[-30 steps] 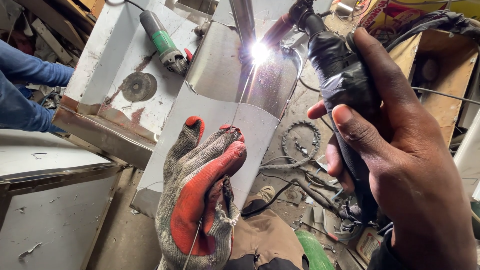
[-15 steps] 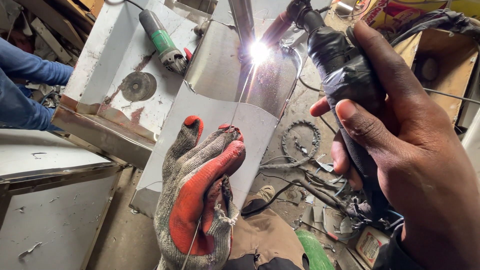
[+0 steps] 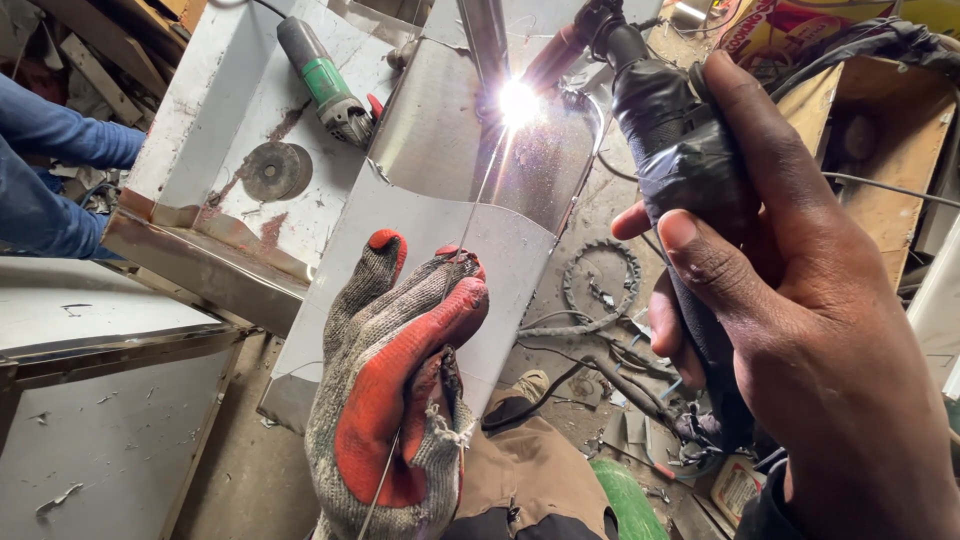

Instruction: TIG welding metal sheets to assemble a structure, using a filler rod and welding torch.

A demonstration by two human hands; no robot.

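Note:
My right hand (image 3: 800, 330), bare, grips a welding torch (image 3: 670, 130) wrapped in black tape. Its tip points down-left at a bright white arc (image 3: 518, 102) on a curved sheet-metal piece (image 3: 440, 150). My left hand (image 3: 395, 400) wears a grey knit glove with a red-orange palm and pinches a thin filler rod (image 3: 478, 200). The rod runs up from the glove to the arc. A narrow metal bar (image 3: 484, 35) stands upright just above the weld spot.
An angle grinder (image 3: 320, 80) with a green body and a loose grinding disc (image 3: 275, 170) lie on a white metal panel at upper left. A person's blue sleeve (image 3: 50, 170) shows at far left. Cables and a toothed ring (image 3: 600, 285) litter the floor.
My right hand has shifted slightly on the torch, the fingers closing further round it. The gloved left hand and the rod stay in place, and the arc keeps burning.

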